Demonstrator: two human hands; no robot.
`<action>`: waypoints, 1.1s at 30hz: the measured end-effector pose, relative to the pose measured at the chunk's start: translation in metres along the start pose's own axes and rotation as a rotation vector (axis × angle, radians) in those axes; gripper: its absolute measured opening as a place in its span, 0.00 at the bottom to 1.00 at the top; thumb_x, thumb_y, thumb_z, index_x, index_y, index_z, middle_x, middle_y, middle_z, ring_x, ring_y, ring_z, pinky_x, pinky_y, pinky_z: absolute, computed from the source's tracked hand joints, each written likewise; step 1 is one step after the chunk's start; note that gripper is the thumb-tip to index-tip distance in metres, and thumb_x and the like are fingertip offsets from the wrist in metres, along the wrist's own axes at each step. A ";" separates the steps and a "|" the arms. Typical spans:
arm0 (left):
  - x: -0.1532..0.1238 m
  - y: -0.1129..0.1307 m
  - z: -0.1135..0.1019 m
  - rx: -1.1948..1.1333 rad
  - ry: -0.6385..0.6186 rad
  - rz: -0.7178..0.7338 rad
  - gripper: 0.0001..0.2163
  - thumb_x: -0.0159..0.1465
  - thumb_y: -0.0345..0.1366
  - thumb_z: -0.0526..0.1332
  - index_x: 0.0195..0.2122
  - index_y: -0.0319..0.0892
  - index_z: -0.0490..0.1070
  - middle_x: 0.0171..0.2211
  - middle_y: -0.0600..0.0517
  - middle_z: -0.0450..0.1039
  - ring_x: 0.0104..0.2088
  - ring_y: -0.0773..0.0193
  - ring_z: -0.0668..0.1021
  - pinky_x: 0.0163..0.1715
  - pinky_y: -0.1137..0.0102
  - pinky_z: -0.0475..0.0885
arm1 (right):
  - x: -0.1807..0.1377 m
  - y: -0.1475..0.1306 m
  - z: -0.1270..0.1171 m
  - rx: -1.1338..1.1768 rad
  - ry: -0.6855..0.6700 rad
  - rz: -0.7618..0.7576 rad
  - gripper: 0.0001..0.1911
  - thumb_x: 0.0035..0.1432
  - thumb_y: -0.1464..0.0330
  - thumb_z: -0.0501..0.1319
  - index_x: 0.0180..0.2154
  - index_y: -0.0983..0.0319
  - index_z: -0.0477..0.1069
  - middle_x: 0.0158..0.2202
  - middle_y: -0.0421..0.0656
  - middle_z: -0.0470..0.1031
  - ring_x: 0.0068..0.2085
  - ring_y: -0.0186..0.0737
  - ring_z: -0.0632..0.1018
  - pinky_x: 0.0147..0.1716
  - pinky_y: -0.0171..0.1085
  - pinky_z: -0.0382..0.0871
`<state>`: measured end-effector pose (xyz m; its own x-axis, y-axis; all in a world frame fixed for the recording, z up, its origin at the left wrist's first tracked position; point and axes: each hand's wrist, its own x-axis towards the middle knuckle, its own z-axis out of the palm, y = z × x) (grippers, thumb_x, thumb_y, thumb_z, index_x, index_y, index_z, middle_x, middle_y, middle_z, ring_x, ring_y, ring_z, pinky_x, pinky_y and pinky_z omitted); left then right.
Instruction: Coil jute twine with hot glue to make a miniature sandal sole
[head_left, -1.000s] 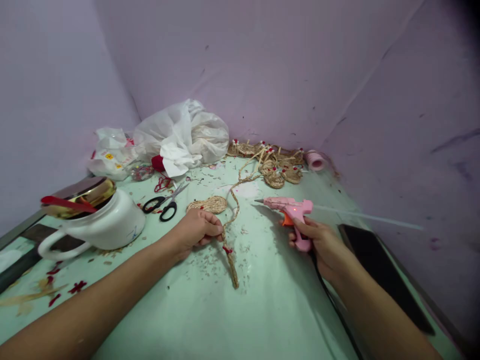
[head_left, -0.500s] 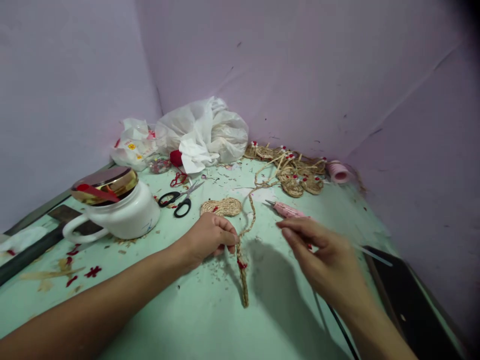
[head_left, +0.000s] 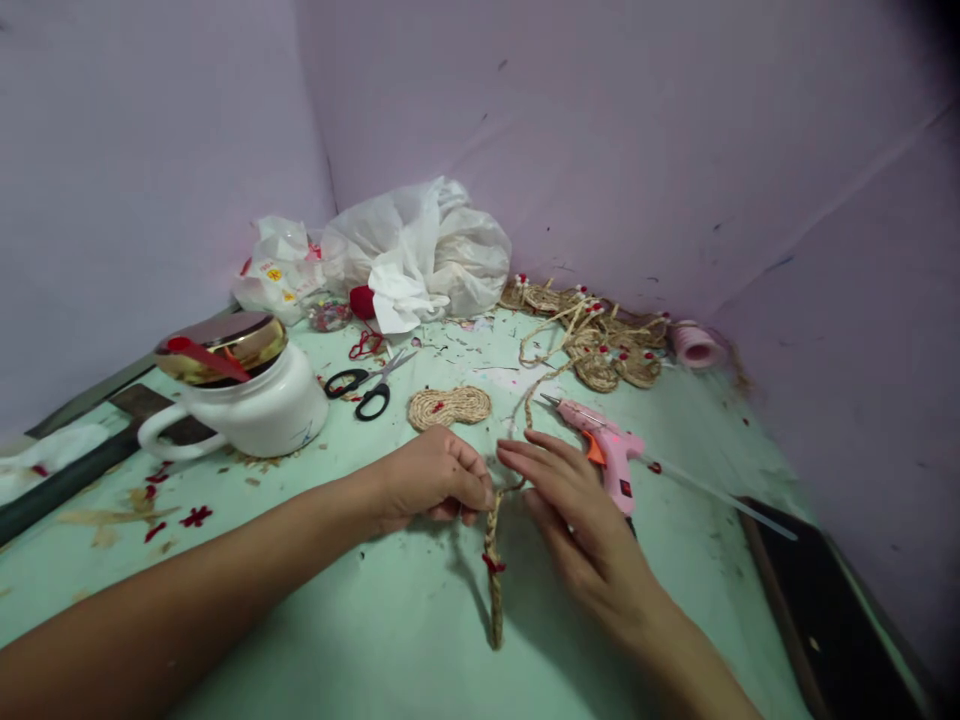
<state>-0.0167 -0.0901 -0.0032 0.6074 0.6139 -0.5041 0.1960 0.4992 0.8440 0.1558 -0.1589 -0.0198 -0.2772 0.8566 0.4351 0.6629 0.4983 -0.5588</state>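
Observation:
My left hand [head_left: 442, 478] pinches the upper end of a coiled braided-straw piece [head_left: 494, 590], seen nearly edge-on with a red bit on its side. From its top a loose straw braid [head_left: 530, 398] runs back toward the pile. My right hand [head_left: 574, 510] is just right of the piece, fingers stretched out and apart, over the braid; whether it touches the braid I cannot tell. Behind my left hand lies a flat figure-eight straw coil [head_left: 450, 406] with a red mark. Right of the braid rests a pink glue gun [head_left: 616, 462] with an orange trigger and a clear glue stick.
Black-handled scissors [head_left: 370, 386] lie near a white mug [head_left: 277, 410] with a gold-rimmed lid. Behind are a white plastic bag [head_left: 472, 260], straw pieces [head_left: 596, 370] with red and white bits, and a pink ribbon spool [head_left: 697, 345]. A dark flat object [head_left: 832, 610] lies at right.
My right hand has moved left toward the straw piece and its fingers have spread, uncovering the glue gun. My left hand still pinches the piece. The view has shifted slightly.

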 end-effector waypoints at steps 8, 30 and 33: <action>-0.001 0.001 -0.005 0.006 0.035 0.046 0.05 0.43 0.35 0.62 0.18 0.38 0.71 0.14 0.54 0.69 0.11 0.76 0.59 0.13 0.76 0.44 | 0.013 0.007 0.000 0.015 -0.004 0.021 0.11 0.59 0.73 0.54 0.37 0.55 0.73 0.32 0.42 0.77 0.38 0.43 0.76 0.53 0.55 0.56; 0.005 -0.003 -0.017 0.225 -0.060 0.050 0.04 0.40 0.28 0.64 0.19 0.38 0.77 0.15 0.54 0.70 0.15 0.75 0.63 0.16 0.77 0.54 | 0.007 0.015 0.003 0.058 0.105 0.092 0.07 0.56 0.72 0.56 0.33 0.57 0.72 0.30 0.39 0.78 0.35 0.40 0.77 0.52 0.53 0.57; 0.005 -0.001 -0.015 0.227 0.001 0.065 0.04 0.40 0.27 0.63 0.18 0.37 0.76 0.13 0.55 0.69 0.14 0.76 0.62 0.14 0.77 0.53 | 0.009 0.011 -0.001 -0.073 0.112 -0.002 0.07 0.56 0.75 0.55 0.33 0.59 0.70 0.29 0.39 0.77 0.33 0.39 0.77 0.51 0.52 0.58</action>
<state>-0.0257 -0.0783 -0.0089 0.6235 0.6412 -0.4473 0.3247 0.3081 0.8942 0.1615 -0.1461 -0.0209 -0.2022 0.8333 0.5144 0.7122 0.4857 -0.5068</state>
